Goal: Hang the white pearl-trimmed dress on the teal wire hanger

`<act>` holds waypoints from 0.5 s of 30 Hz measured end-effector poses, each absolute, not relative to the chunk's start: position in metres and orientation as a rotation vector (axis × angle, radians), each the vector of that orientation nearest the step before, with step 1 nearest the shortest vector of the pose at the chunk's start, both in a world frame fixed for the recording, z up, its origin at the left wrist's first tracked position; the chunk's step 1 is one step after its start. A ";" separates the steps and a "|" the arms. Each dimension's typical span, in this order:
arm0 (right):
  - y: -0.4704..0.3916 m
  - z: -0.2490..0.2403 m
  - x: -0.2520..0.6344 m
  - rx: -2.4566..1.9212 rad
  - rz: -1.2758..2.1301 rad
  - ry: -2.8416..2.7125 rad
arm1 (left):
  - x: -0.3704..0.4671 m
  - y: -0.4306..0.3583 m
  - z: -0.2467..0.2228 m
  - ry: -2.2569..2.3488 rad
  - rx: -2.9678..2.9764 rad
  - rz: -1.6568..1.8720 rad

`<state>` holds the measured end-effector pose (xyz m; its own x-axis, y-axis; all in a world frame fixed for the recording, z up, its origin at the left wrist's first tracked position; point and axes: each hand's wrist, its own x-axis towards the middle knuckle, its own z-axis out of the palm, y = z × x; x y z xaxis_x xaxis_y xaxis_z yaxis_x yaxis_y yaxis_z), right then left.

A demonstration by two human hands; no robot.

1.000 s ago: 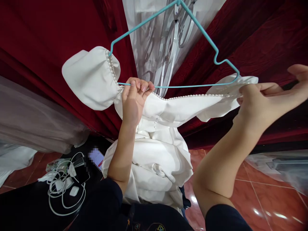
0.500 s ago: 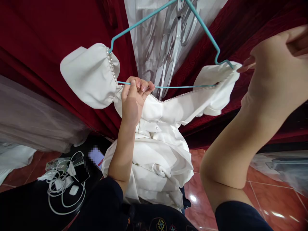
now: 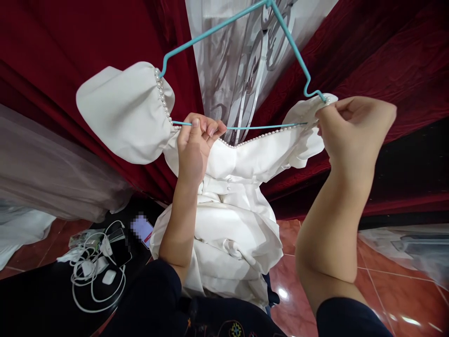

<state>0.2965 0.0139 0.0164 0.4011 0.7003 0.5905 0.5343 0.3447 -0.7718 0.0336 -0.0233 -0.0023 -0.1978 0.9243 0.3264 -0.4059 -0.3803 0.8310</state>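
Observation:
A white dress (image 3: 242, 159) with puffed sleeves and a pearl-trimmed neckline hangs on a light-blue wire hanger (image 3: 213, 29). Its skirt is bunched over the wearer's lap. My left hand (image 3: 199, 140) is closed round the hanger's bottom bar, near the left sleeve. At the right end of the hanger, my right hand (image 3: 351, 121) pinches the pearl edge of the right sleeve, close to the hanger's tip. The fingertips of that hand are partly hidden behind its back.
On a black surface (image 3: 42, 292) at the lower left lie a tangled white cable (image 3: 75, 285), a white case (image 3: 109, 277) and a lit phone (image 3: 143, 229). Red curtains (image 3: 105, 32) and white metal scrollwork (image 3: 257, 70) stand behind.
My right hand has moved left and closed on the right sleeve's edge. That sleeve and the hanger's right end have shifted slightly left. My left hand keeps its hold.

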 end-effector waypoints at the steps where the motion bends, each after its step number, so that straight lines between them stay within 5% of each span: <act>1: 0.016 0.020 0.294 -1.246 0.108 -1.235 | 0.034 -0.024 -0.001 0.742 1.042 1.743; 11: -0.035 0.039 0.245 -0.878 0.280 -1.270 | 0.033 -0.024 -0.004 0.566 0.899 1.728; 15: -0.066 0.018 0.225 -1.038 0.927 -1.423 | 0.035 -0.027 -0.004 0.513 0.926 1.722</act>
